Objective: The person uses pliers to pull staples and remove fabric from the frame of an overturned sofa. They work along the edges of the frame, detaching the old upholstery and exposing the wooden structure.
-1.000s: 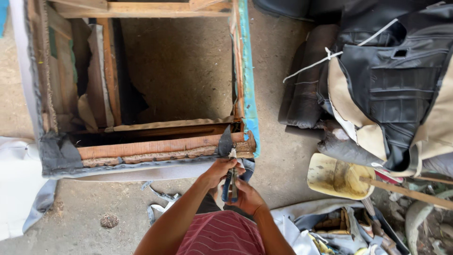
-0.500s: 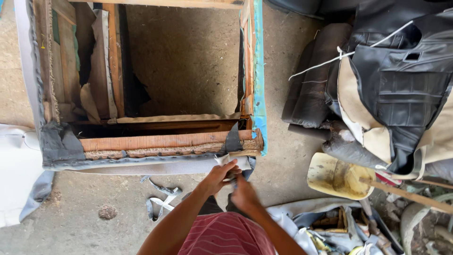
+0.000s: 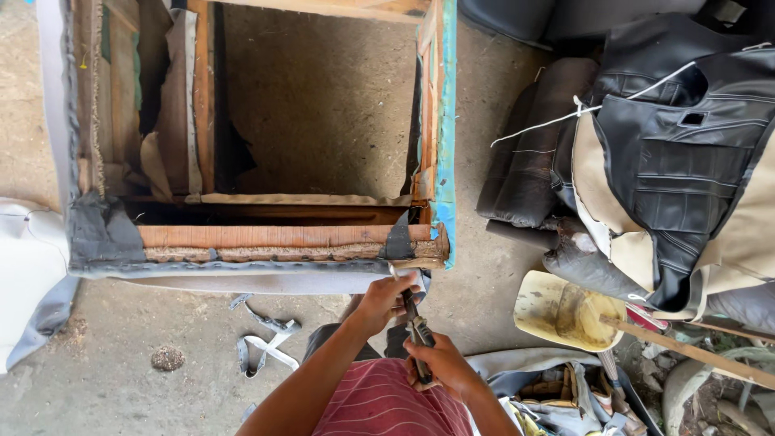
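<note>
The pliers (image 3: 415, 329) sit at lower centre of the frame, long axis running from the handles at bottom up toward the lower right corner of the wooden frame (image 3: 266, 236), nose at the grey fabric edge (image 3: 242, 267). The right hand (image 3: 442, 365) has its grip pressed together around the handles; the left hand (image 3: 385, 300), nearer the corner, pinches the fabric beside the tool's nose. Loose fabric strips (image 3: 262, 339) lie on the floor to the left; black upholstery covers (image 3: 670, 153) are piled at upper right.
</note>
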